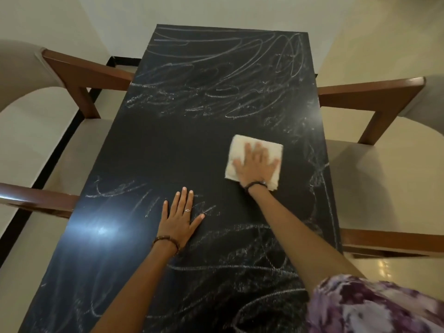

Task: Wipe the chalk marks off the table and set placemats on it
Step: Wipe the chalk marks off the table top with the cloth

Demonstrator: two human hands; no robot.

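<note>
A long black table [153, 152] runs away from me, scribbled with white chalk marks [216, 75] over its far half, its right edge and its near end. A band across the middle is dark and free of chalk. My right hand [255, 164] presses flat with spread fingers on a folded white cloth [242, 145] at the table's right side. My left hand [180, 217] rests flat on the table nearer to me, fingers straight, over faint chalk lines. No placemats are in view.
A chair with wooden arms and a beige seat stands on each side: the left chair [79, 73] and the right chair [374, 92], their arms reaching the table's edges. A pale tiled floor [384, 39] lies around. A lamp's glare shines on the near-left tabletop.
</note>
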